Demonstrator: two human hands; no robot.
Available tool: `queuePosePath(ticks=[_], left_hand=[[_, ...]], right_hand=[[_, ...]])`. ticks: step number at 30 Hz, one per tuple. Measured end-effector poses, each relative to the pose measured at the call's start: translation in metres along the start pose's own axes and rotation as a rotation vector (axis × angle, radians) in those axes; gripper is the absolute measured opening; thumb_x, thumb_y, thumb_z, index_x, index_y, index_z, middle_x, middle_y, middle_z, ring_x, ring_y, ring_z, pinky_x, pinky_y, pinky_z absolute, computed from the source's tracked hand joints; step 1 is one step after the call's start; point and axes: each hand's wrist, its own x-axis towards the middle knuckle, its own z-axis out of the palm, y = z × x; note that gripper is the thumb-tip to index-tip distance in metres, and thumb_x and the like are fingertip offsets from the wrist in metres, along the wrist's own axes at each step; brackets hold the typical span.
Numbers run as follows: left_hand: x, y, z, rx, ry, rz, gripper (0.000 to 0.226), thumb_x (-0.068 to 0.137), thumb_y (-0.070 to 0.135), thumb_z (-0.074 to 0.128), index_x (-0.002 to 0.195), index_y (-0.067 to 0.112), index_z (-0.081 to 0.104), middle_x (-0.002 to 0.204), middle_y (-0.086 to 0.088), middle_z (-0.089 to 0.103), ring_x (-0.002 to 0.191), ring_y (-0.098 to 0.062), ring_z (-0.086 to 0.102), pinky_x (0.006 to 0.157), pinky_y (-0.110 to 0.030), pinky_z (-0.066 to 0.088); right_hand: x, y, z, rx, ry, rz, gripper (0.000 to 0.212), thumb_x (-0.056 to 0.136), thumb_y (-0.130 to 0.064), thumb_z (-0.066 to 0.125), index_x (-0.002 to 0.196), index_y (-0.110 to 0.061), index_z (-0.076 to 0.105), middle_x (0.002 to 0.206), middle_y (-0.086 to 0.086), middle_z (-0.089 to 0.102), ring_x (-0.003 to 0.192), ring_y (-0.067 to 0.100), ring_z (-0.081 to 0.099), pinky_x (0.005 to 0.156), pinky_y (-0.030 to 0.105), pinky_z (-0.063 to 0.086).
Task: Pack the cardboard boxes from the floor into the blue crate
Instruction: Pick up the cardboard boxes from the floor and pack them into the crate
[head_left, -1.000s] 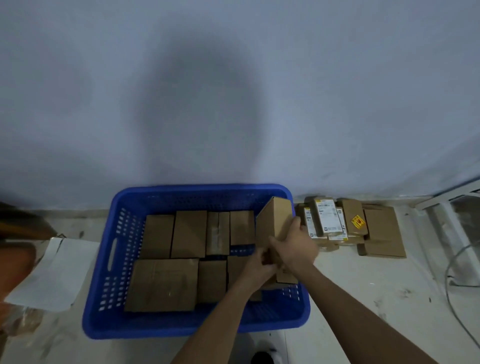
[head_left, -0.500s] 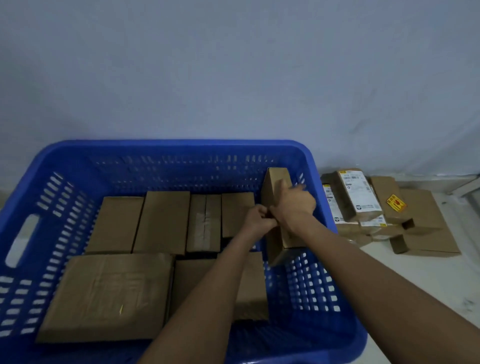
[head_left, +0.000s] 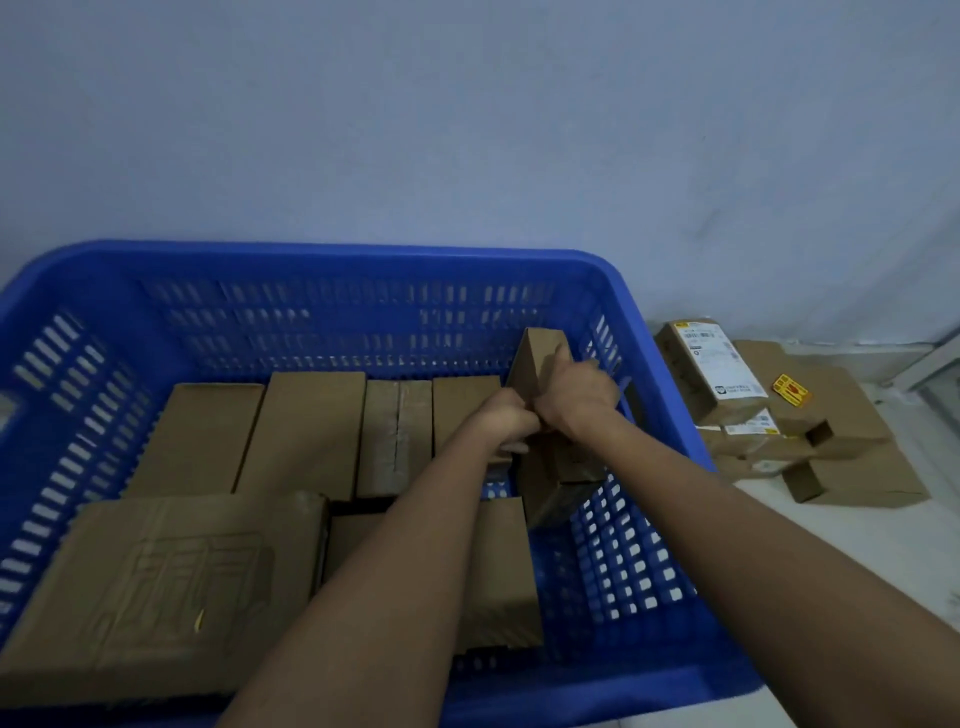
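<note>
Head view. Your right hand wraps over the upper part of a tilted box, fingers curled round its far edge. Your left hand grips the same box on its near left edge, fingers curled; the fingertips themselves are hidden behind the box. The box stands on end inside the crate, leaning along the right wall, its lower end near the crate floor.

Left of the grip, a row of packed boxes lies flat along the far side. Toward you from the grip, a large flat box and smaller ones fill the near side. Right of the grip, outside the crate wall, a pile of loose boxes waits on the floor.

Hazards, as judged from this position:
- The gap between the packed row and the right wall looks narrow. If you force the box down flat, it may wedge or ride up on a neighbour.
- If you release while the box leans, it may tip onto the packed row.
- Your fingers lie between box and wall; pressing down may pinch them.
</note>
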Motion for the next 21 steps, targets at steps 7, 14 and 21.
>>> queuePosePath(ticks=[7, 14, 21], left_hand=[[0.003, -0.005, 0.014, 0.208, -0.026, -0.055, 0.033, 0.086, 0.003, 0.060, 0.119, 0.004, 0.054, 0.119, -0.015, 0.059, 0.100, -0.027, 0.066, 0.082, -0.035, 0.059], [0.010, -0.008, 0.008, 0.113, -0.085, -0.129, 0.027, 0.088, 0.002, 0.058, 0.107, 0.016, 0.045, 0.122, -0.014, 0.056, 0.098, -0.023, 0.065, 0.083, -0.032, 0.057], [0.034, -0.013, 0.009, 0.193, -0.101, -0.137, 0.046, 0.091, 0.007, 0.055, 0.135, 0.007, 0.040, 0.125, -0.017, 0.054, 0.100, -0.025, 0.066, 0.087, -0.035, 0.058]], right_hand=[[-0.003, 0.011, 0.030, 0.019, -0.001, -0.058, 0.047, 0.095, -0.020, 0.048, 0.138, -0.009, 0.030, 0.132, 0.025, 0.044, 0.110, 0.038, 0.054, 0.067, 0.038, 0.041], [-0.005, 0.007, 0.030, -0.033, 0.035, -0.067, 0.054, 0.095, -0.044, 0.048, 0.134, -0.008, 0.038, 0.135, 0.019, 0.040, 0.109, 0.032, 0.055, 0.068, 0.035, 0.041], [0.008, 0.010, 0.039, -0.109, 0.065, -0.083, 0.045, 0.099, -0.034, 0.043, 0.136, -0.007, 0.041, 0.136, 0.020, 0.041, 0.109, 0.031, 0.057, 0.066, 0.034, 0.038]])
